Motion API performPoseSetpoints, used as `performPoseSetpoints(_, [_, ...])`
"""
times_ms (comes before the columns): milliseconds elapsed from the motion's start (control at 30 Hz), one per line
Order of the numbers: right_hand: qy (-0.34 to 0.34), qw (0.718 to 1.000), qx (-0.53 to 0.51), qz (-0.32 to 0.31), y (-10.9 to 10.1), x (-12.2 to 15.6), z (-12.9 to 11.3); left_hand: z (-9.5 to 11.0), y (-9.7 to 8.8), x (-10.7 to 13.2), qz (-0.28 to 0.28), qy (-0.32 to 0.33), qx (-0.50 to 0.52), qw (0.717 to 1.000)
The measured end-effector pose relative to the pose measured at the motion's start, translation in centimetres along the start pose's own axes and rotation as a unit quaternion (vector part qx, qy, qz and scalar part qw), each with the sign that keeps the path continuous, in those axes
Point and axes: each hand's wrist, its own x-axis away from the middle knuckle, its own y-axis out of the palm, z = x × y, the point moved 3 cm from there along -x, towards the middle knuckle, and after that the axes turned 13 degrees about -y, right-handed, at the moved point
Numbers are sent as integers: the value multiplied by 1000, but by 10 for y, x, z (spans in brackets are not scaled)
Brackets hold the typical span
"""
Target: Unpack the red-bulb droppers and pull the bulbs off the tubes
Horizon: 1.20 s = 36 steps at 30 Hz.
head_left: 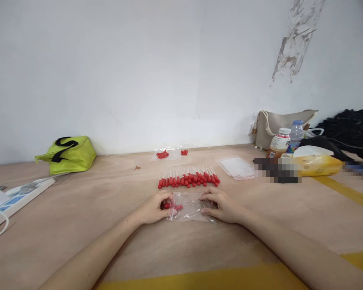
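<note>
Plastic bag [192, 209] may fold at its left edge if your left hand [154, 208], pinching red pieces [178, 208], pushes hard; your right hand [222, 206] has fingers spread.

The hands [154, 208] and slim forearms [104, 245] are bare, a small dark spot [127, 220] marking the left forearm.

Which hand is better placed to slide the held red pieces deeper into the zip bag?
Likely the left hand: it holds the red pieces at the red-lined end of the zip bag; the right hand is opposite.
</note>
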Motion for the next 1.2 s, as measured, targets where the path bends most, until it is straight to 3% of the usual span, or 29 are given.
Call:
performPoseSetpoints(100, [-1,1000,-1,-2,-1,0,-2,6,-2,3,-2,8,-27,1000])
performPoseSetpoints(333, [1,1000,4,4,-1,-1,-3,-1,-14,6,-19,-16,32,999])
performPoseSetpoints(667, [-8,1000,7,15,-1,0,-2,-1,4,1,31,-6,86,996])
performPoseSetpoints(967, [-15,1000,8,15,-1,0,-2,-5,-4,1,-13,-16,99,995])
performPoseSetpoints(1200, [-12,1000,6,18,-1,-1,-3,0,-13,7,-56,-30,37,997])
